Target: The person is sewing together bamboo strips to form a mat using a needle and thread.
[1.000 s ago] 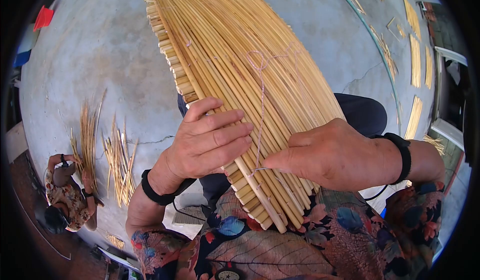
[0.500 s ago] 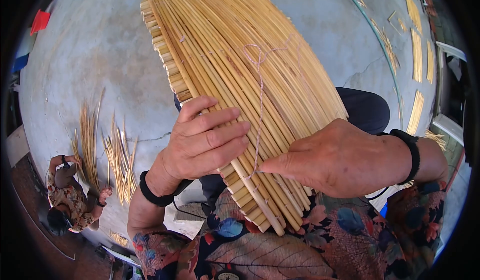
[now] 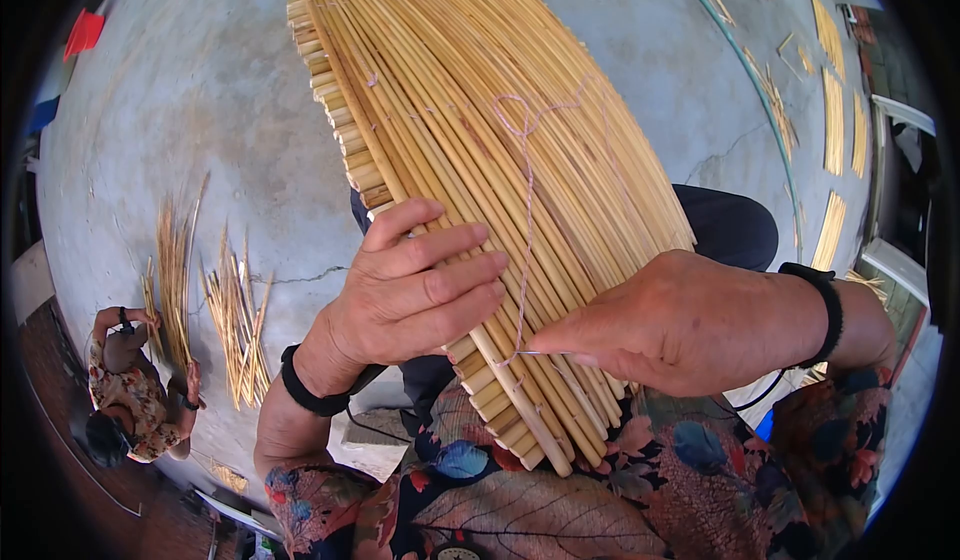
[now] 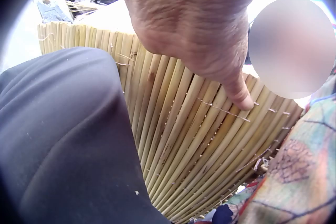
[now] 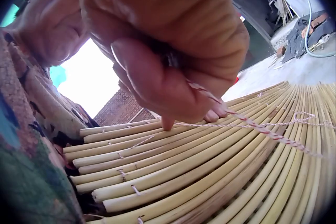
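In the head view a large mat of straw-coloured reed stalks [image 3: 560, 160] leans across the lap, its stalks bound side by side with stitches. My left hand [image 3: 415, 285] grips its left edge, fingers across the top; the left wrist view shows the thumb [image 4: 241, 95] against the underside. Close to the mat's near end, my right hand [image 3: 650, 325] is curled with thumb and forefinger pinching. A thin silvery strand shows at those fingertips. Red-and-white twisted string [image 5: 252, 124] runs out of the right fist, and a looped length of string [image 3: 528, 190] lies over the stalks.
Another person [image 3: 135, 390] crouches at far left by loose reed bundles [image 3: 238, 330]. Reed bundles [image 3: 832, 125] and a green hose [image 3: 760, 90] lie on the concrete floor at right. A red container [image 3: 85, 35] stands at upper left. Dark-trousered knees [image 3: 725, 228] are under the mat.
My right hand has shifted slightly down at the mat's near edge, and more of the silvery strand shows at its fingertips. The left hand keeps its grip. The other person's hand has moved a little.
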Demonstrator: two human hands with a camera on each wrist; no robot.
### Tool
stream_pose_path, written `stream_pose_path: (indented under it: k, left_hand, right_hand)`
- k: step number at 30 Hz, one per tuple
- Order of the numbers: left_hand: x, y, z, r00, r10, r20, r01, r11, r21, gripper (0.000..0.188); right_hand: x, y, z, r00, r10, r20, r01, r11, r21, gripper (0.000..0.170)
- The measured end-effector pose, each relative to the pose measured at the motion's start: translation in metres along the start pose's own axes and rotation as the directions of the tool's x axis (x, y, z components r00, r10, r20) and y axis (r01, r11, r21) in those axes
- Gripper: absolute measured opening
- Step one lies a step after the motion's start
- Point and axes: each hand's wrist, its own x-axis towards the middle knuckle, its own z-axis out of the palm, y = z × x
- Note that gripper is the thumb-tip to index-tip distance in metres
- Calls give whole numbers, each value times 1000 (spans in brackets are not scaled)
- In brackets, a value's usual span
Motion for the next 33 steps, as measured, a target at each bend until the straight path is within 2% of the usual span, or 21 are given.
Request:
stream_pose_path:
  k: [3,10,12,13,15,16,18,25,31,33]
  left_hand:
    - [0,2,-1,999,-31,18,31,1000,-1,16]
    - [0,3,-1,999,-29,16,29,1000,-5,16]
    - [1,3,-1,1000,-24,18,24,1000,-2,16]
    - [2,3,-1,1000,-24,15,24,1000,-2,16]
    - [2,3,0,1000,-20,12,20,1000,-11,17]
    - [2,3,-1,1000,-18,10,19,1000,-10,17]
    - [4,3,-4,999,-17,37,18,1000,-12,15]
    - [4,0,-2,1000,10,14,-10,1000,-3,19]
    - [8,-6,1,999,26,-26,-27,998,-57,31]
    - [14,-11,5,997,48,-61,-52,996,-68,39]
  right_hand:
    - [0,-2,-1,1000,9,11,-9,1000,19,8]
    - [1,-7,-5,1000,28,12,-27,999,-41,11]
    - [3,-13,-13,981,86,172,-53,981,-188,27]
    - [3,-15,-14,981,88,173,-54,980,-190,27]
    - [3,-18,-15,986,58,159,-1,942,-336,29]
    - [5,-21,-16,986,58,158,-1,941,-338,29]
    - [9,-30,-20,970,129,208,-16,881,-472,26]
    - [21,-42,-20,954,132,268,39,835,-549,20]
    - [19,-34,-21,978,20,209,122,754,-645,17]
    - [14,-34,-31,993,25,113,51,780,-623,16]
